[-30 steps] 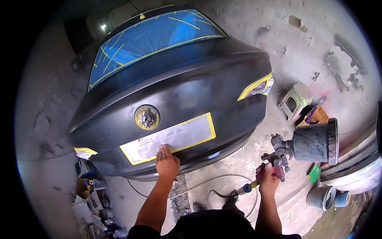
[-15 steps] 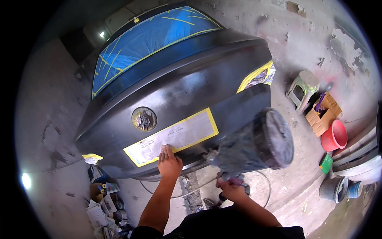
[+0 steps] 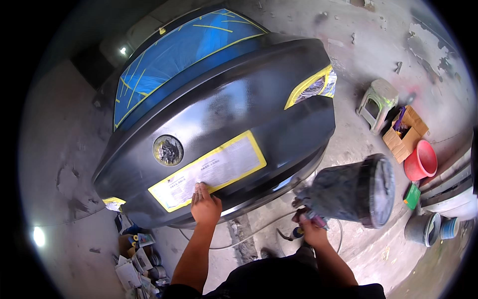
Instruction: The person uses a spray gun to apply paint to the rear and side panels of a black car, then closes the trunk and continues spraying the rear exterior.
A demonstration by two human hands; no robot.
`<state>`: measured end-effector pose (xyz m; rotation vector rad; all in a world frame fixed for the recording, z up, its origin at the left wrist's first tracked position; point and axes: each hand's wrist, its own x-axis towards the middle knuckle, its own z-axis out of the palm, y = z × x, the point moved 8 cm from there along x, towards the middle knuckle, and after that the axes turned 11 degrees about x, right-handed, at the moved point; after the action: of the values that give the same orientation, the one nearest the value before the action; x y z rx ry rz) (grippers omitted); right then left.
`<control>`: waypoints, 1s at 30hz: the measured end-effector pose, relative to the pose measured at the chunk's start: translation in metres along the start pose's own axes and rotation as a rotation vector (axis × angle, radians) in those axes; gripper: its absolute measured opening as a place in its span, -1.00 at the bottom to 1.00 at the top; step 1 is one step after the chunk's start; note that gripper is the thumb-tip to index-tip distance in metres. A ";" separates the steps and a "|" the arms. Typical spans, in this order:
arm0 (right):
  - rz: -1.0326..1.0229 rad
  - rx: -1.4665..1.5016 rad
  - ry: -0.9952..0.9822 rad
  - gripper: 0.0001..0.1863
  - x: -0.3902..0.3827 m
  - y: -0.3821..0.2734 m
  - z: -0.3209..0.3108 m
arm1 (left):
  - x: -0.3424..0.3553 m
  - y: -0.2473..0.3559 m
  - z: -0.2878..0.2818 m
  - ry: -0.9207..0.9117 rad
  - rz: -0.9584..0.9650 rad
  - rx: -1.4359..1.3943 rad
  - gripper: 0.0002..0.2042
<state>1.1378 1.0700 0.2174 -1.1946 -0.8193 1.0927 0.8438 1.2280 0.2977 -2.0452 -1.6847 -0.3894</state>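
Note:
The dark, glossy rear of a car [image 3: 224, 117] fills the middle of the view. A pale masking paper [image 3: 219, 164] edged with yellow tape covers its plate area. My left hand [image 3: 205, 205] rests its extended fingertips on the paper's lower edge. My right hand [image 3: 313, 233] grips a spray gun [image 3: 309, 215] with a large dark cup [image 3: 341, 192] that tilts to the right, apart from the car. Crumpled foil fills the round recess [image 3: 168, 150] above the paper. Foil and yellow tape cover the right tail light [image 3: 311, 90].
Blue film [image 3: 189, 50] covers the rear window. An air hose [image 3: 261, 230] trails over the floor below the bumper. To the right are a stool [image 3: 379, 103], a cardboard box [image 3: 406, 134], a red bucket [image 3: 421, 162] and a grey bucket [image 3: 422, 230]. Clutter [image 3: 128, 274] lies lower left.
The spray gun in my right hand has moved to the right, away from the bumper. My left hand stays at the paper's lower edge. The view has shifted slightly.

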 end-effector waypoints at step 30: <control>-0.049 0.278 -0.110 -0.77 0.064 -0.147 -0.076 | 0.001 0.015 -0.005 0.042 -0.069 0.106 -0.45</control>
<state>1.2591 1.1059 0.3413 -0.8843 -0.7481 1.1965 0.8586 1.2240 0.3002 -1.8950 -1.7175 -0.3554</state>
